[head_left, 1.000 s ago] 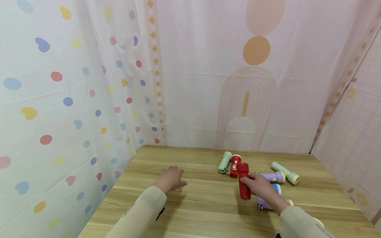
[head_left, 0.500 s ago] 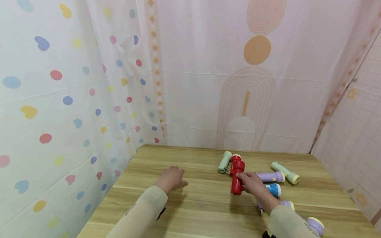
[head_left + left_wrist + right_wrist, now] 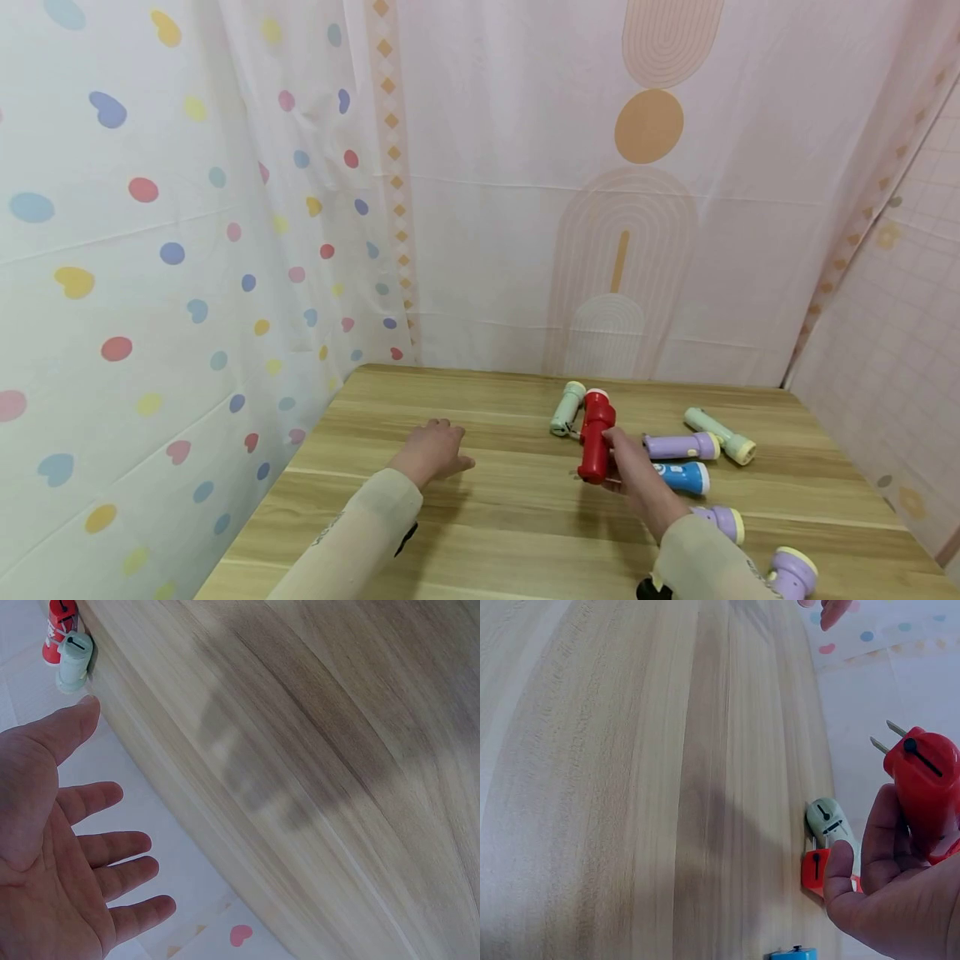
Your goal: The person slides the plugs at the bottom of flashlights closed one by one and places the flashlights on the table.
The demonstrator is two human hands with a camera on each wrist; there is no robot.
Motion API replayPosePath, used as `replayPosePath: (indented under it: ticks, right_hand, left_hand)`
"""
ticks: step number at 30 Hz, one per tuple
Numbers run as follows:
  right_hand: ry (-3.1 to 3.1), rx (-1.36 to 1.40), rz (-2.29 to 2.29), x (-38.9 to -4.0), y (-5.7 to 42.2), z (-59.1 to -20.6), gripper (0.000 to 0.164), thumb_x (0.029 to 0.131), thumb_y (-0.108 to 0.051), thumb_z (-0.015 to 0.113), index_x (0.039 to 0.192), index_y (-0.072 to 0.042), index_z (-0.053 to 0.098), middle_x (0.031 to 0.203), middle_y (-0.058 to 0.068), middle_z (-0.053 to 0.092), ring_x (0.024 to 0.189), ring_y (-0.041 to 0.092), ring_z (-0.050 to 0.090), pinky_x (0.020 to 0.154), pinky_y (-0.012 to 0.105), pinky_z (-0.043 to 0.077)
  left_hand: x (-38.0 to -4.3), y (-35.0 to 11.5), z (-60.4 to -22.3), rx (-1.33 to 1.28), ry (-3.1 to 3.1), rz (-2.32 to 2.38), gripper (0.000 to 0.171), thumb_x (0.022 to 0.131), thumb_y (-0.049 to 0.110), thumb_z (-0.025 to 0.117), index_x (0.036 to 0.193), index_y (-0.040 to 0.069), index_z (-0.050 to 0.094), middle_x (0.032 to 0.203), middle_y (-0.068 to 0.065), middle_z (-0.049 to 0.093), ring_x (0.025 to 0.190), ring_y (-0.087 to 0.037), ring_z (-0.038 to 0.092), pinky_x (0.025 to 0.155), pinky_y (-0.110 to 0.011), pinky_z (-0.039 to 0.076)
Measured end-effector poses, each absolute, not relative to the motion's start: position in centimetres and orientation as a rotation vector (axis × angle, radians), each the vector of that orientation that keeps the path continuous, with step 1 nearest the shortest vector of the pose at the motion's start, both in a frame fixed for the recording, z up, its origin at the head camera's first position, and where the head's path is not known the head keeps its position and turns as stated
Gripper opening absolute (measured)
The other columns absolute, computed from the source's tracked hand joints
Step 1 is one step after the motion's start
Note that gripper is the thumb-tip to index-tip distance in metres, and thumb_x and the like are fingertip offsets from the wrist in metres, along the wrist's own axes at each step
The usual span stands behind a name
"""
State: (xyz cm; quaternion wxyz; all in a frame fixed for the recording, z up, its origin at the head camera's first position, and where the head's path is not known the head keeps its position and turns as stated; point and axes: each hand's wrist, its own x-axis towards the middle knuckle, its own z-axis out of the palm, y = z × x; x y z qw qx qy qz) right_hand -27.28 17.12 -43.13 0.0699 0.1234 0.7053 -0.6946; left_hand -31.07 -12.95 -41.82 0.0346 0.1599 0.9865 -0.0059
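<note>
My right hand point(image 3: 637, 471) holds a red flashlight point(image 3: 597, 446) above the table. In the right wrist view, two metal prongs stick out of the tail of this flashlight point(image 3: 930, 784), and the fingers curl beneath its body while the thumb stands apart. Behind it on the table, a second red flashlight point(image 3: 812, 870) lies beside a pale green flashlight point(image 3: 567, 410); the held one covers most of it in the head view. My left hand point(image 3: 431, 450) hovers over the left part of the table, fingers spread and palm bare in the left wrist view.
On the right of the wooden table point(image 3: 495, 550) lie a purple flashlight point(image 3: 678, 446), a blue flashlight point(image 3: 686, 477), another green flashlight point(image 3: 720, 435) and two more purple ones nearer the front. A patterned curtain point(image 3: 480, 250) hangs behind the table's far edge.
My right hand has moved left and slightly away from me with the red flashlight, which now overlaps the other red one in view. The left hand has stayed put.
</note>
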Motion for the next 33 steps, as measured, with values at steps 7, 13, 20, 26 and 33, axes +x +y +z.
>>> replayPosePath:
  ticks: [7,13,20,26,33]
  right_hand:
    - [2.140,0.374,-2.043,-27.3,17.0,-43.1,0.068,0.102,-0.043,0.049,0.141,0.011,0.037,0.128,0.026,0.054,0.105,0.033,0.059,0.083,0.038,0.048]
    - [2.152,0.383,-2.025,-27.5,16.9,-43.3,0.066,0.101,-0.044,0.051,0.138,0.010,0.042,0.124,0.023,0.057,0.103,0.032,0.059,0.085,0.040,0.047]
    - [2.154,0.410,-2.027,-27.7,16.7,-43.4,0.069,0.099,-0.047,0.055,0.137,0.010,0.044,0.125,0.023,0.057,0.103,0.032,0.058,0.085,0.041,0.046]
    - [2.134,0.456,-2.056,-28.0,16.0,-43.4,0.065,0.100,-0.044,0.055,0.135,0.009,0.046,0.125,0.023,0.058,0.101,0.032,0.058,0.085,0.040,0.046]
    - [2.107,0.450,-2.082,-28.3,15.0,-43.6,0.063,0.100,-0.043,0.055,0.135,0.009,0.046,0.124,0.023,0.058,0.105,0.034,0.058,0.087,0.044,0.045]
  left_hand:
    - [-30.9,-12.7,-41.7,0.496,3.034,-0.006,0.058,0.092,0.044,0.068,0.132,0.003,0.060,0.133,-0.021,0.056,0.127,-0.039,0.049,0.099,-0.054,0.043]
    - [-30.9,-12.6,-41.9,0.510,3.031,-0.032,0.058,0.092,0.045,0.068,0.131,0.004,0.061,0.133,-0.020,0.056,0.126,-0.038,0.050,0.099,-0.054,0.044]
    - [-30.9,-12.5,-41.9,0.513,3.026,-0.039,0.058,0.092,0.045,0.067,0.132,0.004,0.060,0.135,-0.021,0.055,0.128,-0.038,0.049,0.101,-0.054,0.043]
    - [-30.8,-12.4,-42.0,0.542,3.024,-0.041,0.060,0.093,0.046,0.066,0.135,0.005,0.058,0.137,-0.020,0.054,0.129,-0.037,0.048,0.101,-0.054,0.043]
    - [-31.1,-12.2,-42.8,0.688,3.065,0.013,0.060,0.093,0.046,0.065,0.137,0.007,0.056,0.136,-0.017,0.056,0.128,-0.035,0.051,0.100,-0.050,0.045]
